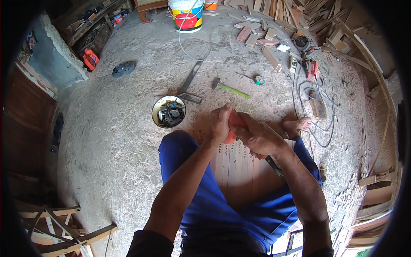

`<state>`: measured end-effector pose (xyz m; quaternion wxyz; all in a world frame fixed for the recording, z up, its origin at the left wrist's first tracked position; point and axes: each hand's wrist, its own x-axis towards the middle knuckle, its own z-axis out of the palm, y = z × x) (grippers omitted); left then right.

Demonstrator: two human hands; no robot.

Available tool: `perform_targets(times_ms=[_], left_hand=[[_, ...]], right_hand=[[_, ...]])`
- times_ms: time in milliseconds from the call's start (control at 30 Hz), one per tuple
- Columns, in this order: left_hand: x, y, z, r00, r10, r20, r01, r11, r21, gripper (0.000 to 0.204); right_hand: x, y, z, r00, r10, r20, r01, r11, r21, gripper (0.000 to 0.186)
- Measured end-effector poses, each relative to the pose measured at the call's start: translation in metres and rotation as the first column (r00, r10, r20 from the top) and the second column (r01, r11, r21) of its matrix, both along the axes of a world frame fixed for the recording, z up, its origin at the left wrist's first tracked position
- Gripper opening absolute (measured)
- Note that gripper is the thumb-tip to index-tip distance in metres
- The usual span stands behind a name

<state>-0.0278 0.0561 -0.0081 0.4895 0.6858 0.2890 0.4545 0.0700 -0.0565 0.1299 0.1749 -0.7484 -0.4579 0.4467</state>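
Note:
Both my hands are closed on an orange power tool (236, 121), held over pale wooden boards (227, 177) between my legs. My left hand (219, 124) wraps its front left side. My right hand (263, 139) grips it from the right and covers much of the body, so the exact kind of tool is hidden. A black part (274, 165) shows below my right wrist. Rows of small dark marks or holes run across the boards near the tool. Just beyond my left hand lie a bowl (155, 112) of dark metal pieces and a metal square (191, 81).
A green-handled hammer (231, 90) and a tape measure (259, 80) lie ahead. To the right are looped cables (332, 115), a red tool (313, 70) and a dark power tool (302, 43). Wood offcuts (252, 38) and a colourful bucket (187, 19) stand farther off.

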Motion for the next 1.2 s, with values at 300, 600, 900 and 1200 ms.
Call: perform_targets(times_ms=[300,600,900,1200], left_hand=[[0.001,-0.002,-0.021,0.998,0.012,0.063,-0.02,0.992,0.123,0.048],[-0.005,-0.01,-0.02,0.994,-0.071,0.087,0.081,0.99,-0.113,0.043],[-0.003,-0.011,-0.031,0.996,-0.054,0.076,0.058,0.998,-0.039,0.042],[-0.005,-0.022,-0.025,0.997,-0.025,0.072,0.025,1.0,0.003,0.047]], right_hand=[[-0.002,-0.008,-0.014,0.999,0.047,-0.001,-0.047,0.994,0.1,0.058],[-0.007,-0.016,-0.02,0.999,0.034,0.014,-0.036,0.989,0.142,0.06],[-0.006,-0.018,-0.025,0.999,0.045,0.018,-0.047,0.991,0.124,0.063],[-0.002,-0.019,-0.03,0.996,0.074,0.043,-0.079,0.987,0.139,0.06]])
